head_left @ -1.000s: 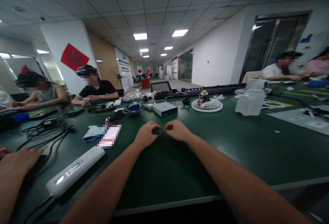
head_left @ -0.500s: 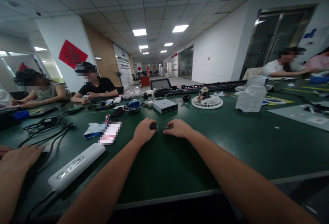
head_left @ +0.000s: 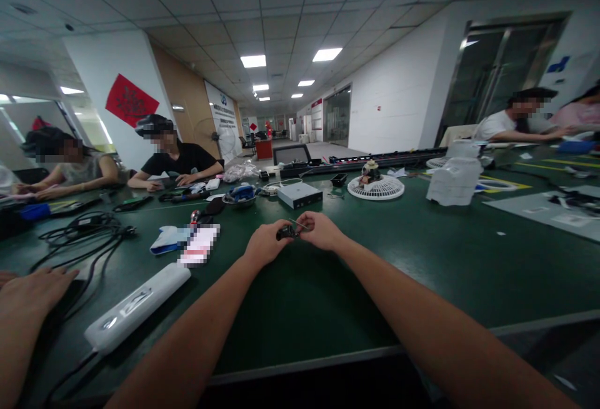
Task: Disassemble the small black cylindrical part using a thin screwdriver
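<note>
The left hand [head_left: 265, 243] pinches a small black part [head_left: 284, 232]; its thin wire [head_left: 300, 225] runs sideways to the right hand [head_left: 321, 231], which grips the wire's end.

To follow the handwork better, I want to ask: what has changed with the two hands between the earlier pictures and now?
The left hand and right hand have moved back together after being apart. The right hand came left, bringing the thin wire to the small black part pinched in the left hand. Neither was let go. The silver box and white fan stayed in place.
</note>
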### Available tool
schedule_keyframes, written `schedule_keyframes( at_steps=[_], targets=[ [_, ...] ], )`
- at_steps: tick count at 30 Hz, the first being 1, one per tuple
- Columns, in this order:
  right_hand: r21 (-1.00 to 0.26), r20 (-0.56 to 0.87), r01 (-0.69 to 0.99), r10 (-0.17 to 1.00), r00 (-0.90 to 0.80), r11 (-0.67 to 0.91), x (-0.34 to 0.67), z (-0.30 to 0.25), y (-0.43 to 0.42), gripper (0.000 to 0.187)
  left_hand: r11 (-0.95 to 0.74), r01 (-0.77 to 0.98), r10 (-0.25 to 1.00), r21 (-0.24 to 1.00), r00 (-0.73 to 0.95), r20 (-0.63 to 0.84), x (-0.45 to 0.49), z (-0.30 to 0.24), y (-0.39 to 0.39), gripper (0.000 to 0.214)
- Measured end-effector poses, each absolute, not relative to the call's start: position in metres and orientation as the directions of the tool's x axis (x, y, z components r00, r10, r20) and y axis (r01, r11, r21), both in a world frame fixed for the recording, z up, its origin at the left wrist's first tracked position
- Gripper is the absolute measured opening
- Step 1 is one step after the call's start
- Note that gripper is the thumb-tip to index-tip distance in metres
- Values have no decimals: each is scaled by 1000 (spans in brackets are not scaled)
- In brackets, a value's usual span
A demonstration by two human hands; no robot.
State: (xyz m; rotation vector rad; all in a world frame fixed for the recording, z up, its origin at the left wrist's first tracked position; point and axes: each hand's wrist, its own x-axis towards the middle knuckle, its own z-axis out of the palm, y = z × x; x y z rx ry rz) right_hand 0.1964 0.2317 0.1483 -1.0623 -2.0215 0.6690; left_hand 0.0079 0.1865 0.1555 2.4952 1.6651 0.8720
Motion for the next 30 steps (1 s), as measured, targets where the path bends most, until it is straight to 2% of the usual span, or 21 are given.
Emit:
schedule_keyframes(
  at_steps=[4,10,14,17,22,26,28,30],
  targets=[
    [-683,350,524,858,-375,508,197,150,231,14,-440,841,859,313,293,421,9,156,186,34],
    [-648,384,568,861,-333,508,198,154,228,12,-533,766,826,360,377,420,9,158,183,34],
    [-709,339,520,876,-342,477,199,148,233,23,-587,721,795,367,427,432,9,160,181,32],
    [-764,240,473,875,-421,438,198,144,233,17,-620,705,768,346,455,450,8,159,181,36],
    [-838,142,442,911,-386,318,192,141,232,19,-614,703,767,360,423,482,9,155,185,35],
    [-782,237,515,931,-276,351,193,145,235,17,-523,736,824,431,306,477,7,150,191,34],
    [-706,324,590,919,-224,392,197,150,235,10,-451,784,854,427,240,462,3,147,196,33],
    [-610,381,645,884,-270,460,201,154,234,9,-403,823,864,401,197,463,-3,145,200,34]
  ],
)
